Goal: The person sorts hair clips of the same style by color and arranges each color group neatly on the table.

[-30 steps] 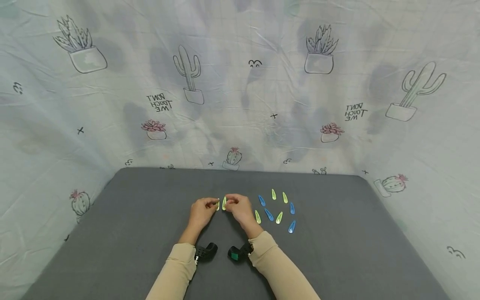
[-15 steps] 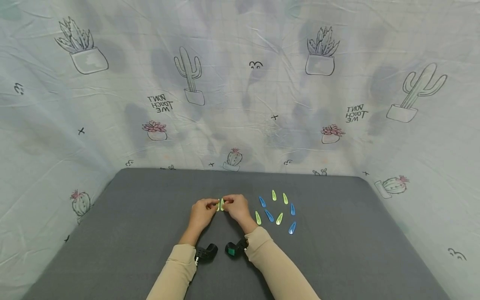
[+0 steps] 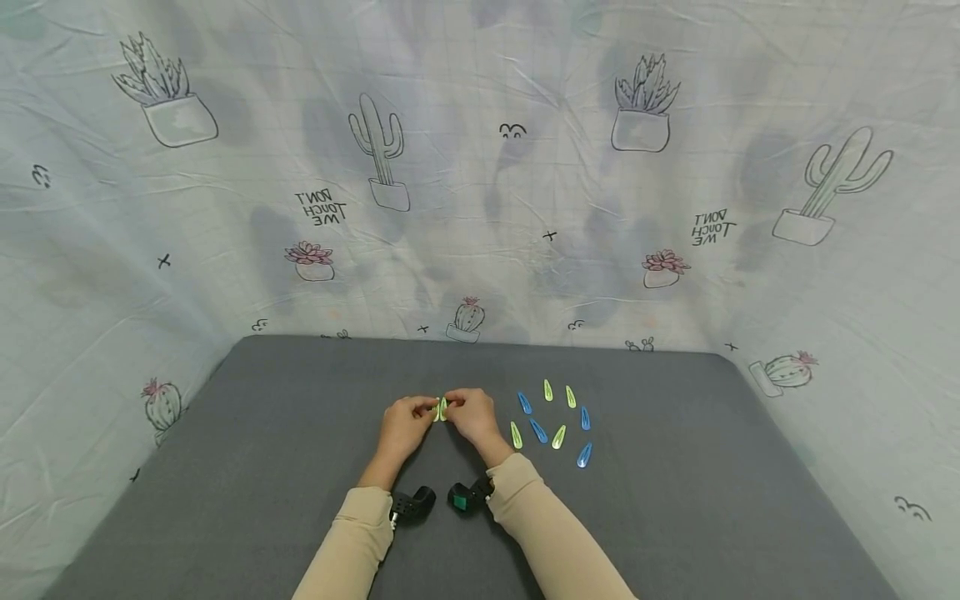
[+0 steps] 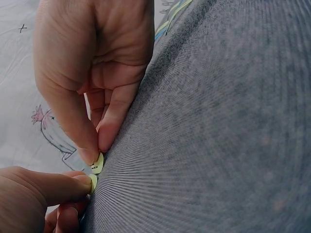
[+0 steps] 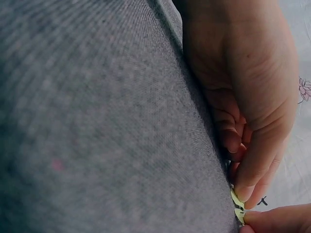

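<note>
Near the middle of the grey table, my left hand (image 3: 402, 427) pinches a yellow-green snap hair clip (image 3: 436, 413) between thumb and fingers. From the other side, my right hand (image 3: 472, 414) pinches a second yellow-green snap clip (image 3: 443, 409). These two clips stand side by side, nearly parallel; I cannot tell whether they touch. In the left wrist view, the right hand (image 4: 97, 68) comes down from above, its clip (image 4: 98, 164) just over the left hand's clip (image 4: 93, 183). Fingertips cover part of both clips.
To the right lie several loose snap clips, among them a blue clip (image 3: 538, 431) and a yellow-green clip (image 3: 558, 437). The grey table (image 3: 675, 517) meets a pale curtain (image 3: 480, 208) printed with cacti at the back and sides.
My right hand has moved left, bringing its clip from a small gap away to close beside the left hand's clip. The left hand has stayed almost still.
</note>
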